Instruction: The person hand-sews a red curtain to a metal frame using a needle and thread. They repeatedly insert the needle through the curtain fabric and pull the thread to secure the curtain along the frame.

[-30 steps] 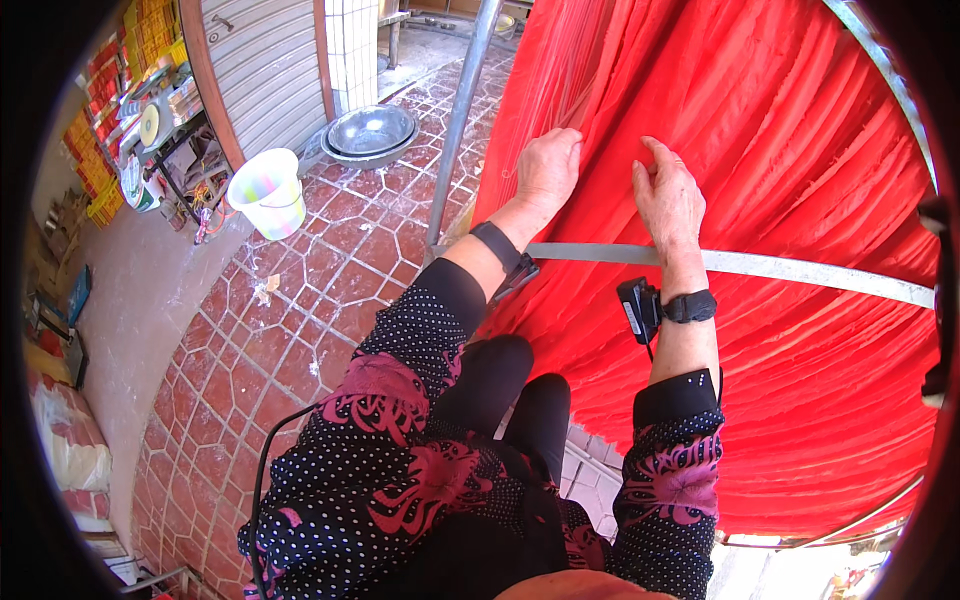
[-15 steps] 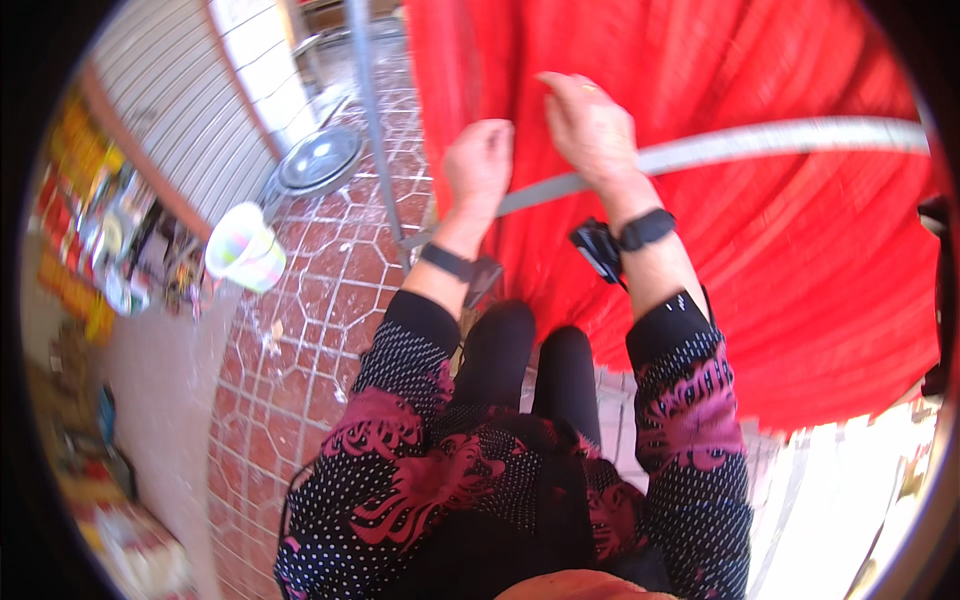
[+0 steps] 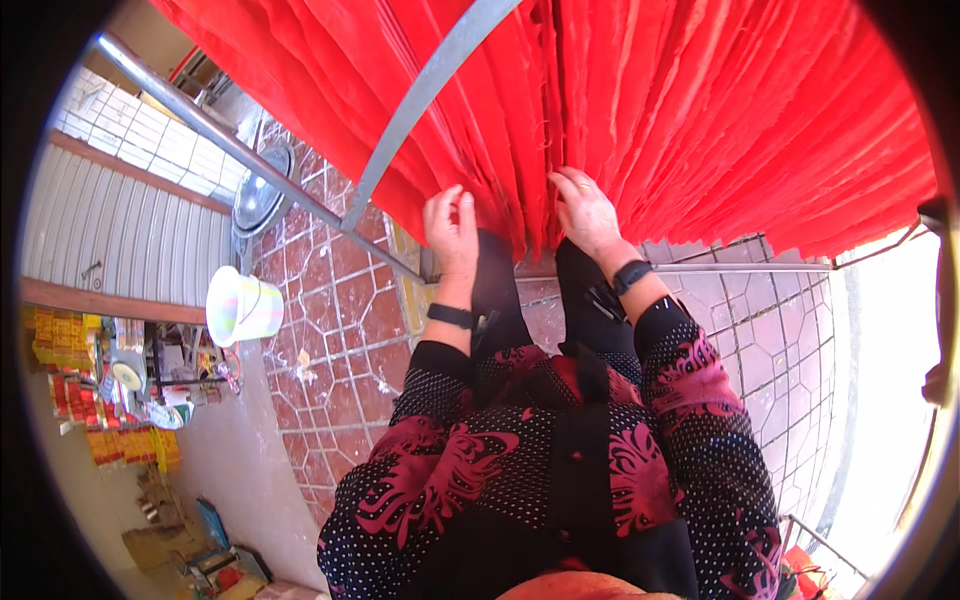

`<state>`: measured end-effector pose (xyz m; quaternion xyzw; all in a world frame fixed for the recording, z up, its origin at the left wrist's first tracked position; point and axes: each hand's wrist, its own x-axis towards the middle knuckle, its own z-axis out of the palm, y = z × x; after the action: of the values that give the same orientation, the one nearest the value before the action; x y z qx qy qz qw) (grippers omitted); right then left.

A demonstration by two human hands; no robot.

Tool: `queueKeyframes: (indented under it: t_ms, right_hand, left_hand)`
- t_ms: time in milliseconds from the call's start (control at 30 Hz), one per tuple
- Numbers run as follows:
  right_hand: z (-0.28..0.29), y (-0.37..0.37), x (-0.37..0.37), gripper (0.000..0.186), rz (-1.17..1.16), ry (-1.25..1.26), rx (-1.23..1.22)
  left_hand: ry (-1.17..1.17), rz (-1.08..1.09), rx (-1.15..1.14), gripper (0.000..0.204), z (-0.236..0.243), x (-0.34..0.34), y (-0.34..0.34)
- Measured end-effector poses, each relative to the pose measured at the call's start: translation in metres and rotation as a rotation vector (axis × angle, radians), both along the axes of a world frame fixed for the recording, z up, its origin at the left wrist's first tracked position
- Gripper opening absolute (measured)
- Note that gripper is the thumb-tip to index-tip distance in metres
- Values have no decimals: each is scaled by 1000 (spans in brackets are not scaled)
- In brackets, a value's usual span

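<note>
A broad mass of red sheets [image 3: 660, 120], cloth or paper with rough edges, hangs in many close layers in front of me. My left hand [image 3: 452, 235] is at its lower left edge, fingers half bent and thumb apart, holding nothing that I can see. Further right, my right hand [image 3: 590, 212] reaches its loosely bent fingers to the layers by the dark central gap; fingertips and thumb stay apart. Both wrists wear black bands. A flat grey strip [image 3: 420, 100] curves across the red sheets, left of the gap.
A metal rail [image 3: 230, 150] runs along the left side. Beyond it stand a pastel bucket [image 3: 243, 307] and a dark round basin [image 3: 263, 190] on red tiles [image 3: 345, 400]. A thin bar [image 3: 740, 268] crosses below the red sheets at right. Shelved goods [image 3: 120, 380] line the far left.
My view has turned, and the red sheets' lower edge now shows in front of my legs. Both hands have come lower and nearer my body. The grey strip now lies left of both hands.
</note>
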<state>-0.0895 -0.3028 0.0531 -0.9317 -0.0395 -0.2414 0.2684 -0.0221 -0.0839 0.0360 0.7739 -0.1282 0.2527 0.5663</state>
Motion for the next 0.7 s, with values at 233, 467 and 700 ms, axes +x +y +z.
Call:
queueKeyframes:
  t_ms: [233,467,700]
  right_hand:
    - [-62,-17,-34,31,-196,631,-224]
    - [-52,-28,-30,68,-358,633,-22]
    - [-64,-55,-10,77,-439,335,391]
  left_hand:
    - [245,48,83,37,-59,15,-16]
    - [74,25,507,31,-32,42,-62]
    - [151,-116,214,35,-59,43,-60]
